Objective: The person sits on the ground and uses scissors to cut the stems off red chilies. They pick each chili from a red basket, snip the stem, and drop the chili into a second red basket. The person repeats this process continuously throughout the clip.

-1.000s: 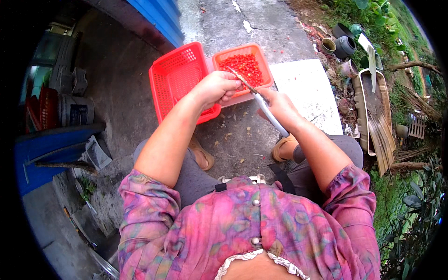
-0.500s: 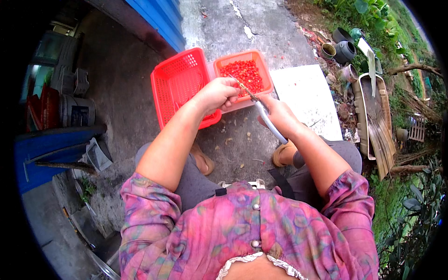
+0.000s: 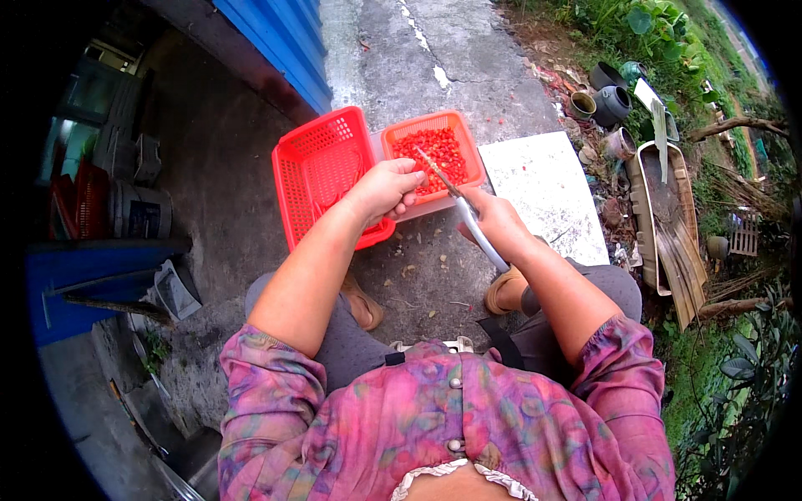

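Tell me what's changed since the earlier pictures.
The red basket, orange basket and ground crack all sit lower in the picture: the view shifted. No grasp visibly changed; the right hand still holds the scissors, the left hand close by.

No words, numbers or signs can be read. Just past nine o'clock, toward the rim of the view, a grey bucket [image 3: 123,209] carries what looks like a label [image 3: 144,220]: a dark, roughly four-cornered patch on its side, lying a little toward four o'clock from the bucket's middle. It is too small and dim to tell whether anything is printed there.
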A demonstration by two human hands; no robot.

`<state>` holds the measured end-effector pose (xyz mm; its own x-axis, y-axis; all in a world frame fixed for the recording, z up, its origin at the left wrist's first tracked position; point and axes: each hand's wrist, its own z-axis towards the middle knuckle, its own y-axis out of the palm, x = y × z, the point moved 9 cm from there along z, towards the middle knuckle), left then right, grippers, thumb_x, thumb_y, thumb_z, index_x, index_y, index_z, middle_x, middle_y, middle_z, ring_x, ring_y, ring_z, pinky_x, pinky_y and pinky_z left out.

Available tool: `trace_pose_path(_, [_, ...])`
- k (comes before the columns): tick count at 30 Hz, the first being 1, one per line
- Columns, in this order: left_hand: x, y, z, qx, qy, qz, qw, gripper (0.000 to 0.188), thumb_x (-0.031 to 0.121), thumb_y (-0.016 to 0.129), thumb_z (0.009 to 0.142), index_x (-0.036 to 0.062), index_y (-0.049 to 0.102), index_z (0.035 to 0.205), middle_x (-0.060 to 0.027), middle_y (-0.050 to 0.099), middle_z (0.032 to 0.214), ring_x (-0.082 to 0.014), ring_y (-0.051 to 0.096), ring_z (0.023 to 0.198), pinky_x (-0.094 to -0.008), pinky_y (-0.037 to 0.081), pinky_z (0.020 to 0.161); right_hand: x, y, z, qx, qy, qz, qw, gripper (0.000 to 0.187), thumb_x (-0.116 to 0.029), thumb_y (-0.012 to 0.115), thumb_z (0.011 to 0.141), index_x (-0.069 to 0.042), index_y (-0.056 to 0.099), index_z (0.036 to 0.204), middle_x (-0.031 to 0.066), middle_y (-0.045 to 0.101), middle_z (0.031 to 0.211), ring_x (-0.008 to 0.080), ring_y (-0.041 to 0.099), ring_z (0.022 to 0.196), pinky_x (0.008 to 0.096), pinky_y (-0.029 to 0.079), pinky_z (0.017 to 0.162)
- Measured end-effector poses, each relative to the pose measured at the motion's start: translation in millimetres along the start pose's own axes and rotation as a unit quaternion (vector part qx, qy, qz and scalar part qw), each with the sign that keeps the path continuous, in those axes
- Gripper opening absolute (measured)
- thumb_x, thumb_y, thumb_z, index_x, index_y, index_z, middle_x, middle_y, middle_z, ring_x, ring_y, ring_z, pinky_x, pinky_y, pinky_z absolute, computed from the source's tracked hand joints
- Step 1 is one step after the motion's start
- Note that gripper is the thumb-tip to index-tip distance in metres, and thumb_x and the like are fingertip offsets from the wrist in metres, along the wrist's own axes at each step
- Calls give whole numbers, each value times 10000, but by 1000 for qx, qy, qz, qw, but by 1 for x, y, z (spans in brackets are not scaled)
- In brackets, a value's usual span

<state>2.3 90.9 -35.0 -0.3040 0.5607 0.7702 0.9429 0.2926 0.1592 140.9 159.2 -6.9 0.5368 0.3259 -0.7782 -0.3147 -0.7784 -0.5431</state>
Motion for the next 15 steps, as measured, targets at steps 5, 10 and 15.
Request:
trace_pose_path(5, [0, 8, 0, -45, -1, -18, 999, 136, 146, 492, 921, 64, 558, 835, 40, 417, 549, -47, 345, 431, -207, 286, 393, -10, 2, -2, -18, -9, 7, 1000, 391, -125, 617, 718, -67, 564, 1101, 229, 628, 868, 368, 618, 854, 419, 473, 732])
trace_pose_path(10, [2, 6, -3, -34, 0, -13, 999, 134, 141, 495, 916, 66, 547, 818, 41, 417, 552, -52, 351, 449, -214, 275, 399, -18, -2, -3, -32, 6, 1, 999, 341, -109, 613, 724, -53, 589, 1059, 223, 633, 847, 345, 633, 824, 405, 479, 708])
trace_pose_path(15, [-5, 0, 3, -31, -19, -48, 998, 109, 117, 466, 924, 49, 548, 900, 39, 434, 566, -53, 358, 428, -198, 279, 388, -12, -5, -3, -18, 33, -2, 999, 337, -115, 637, 714, -38, 588, 1039, 222, 633, 857, 326, 640, 819, 395, 481, 698])
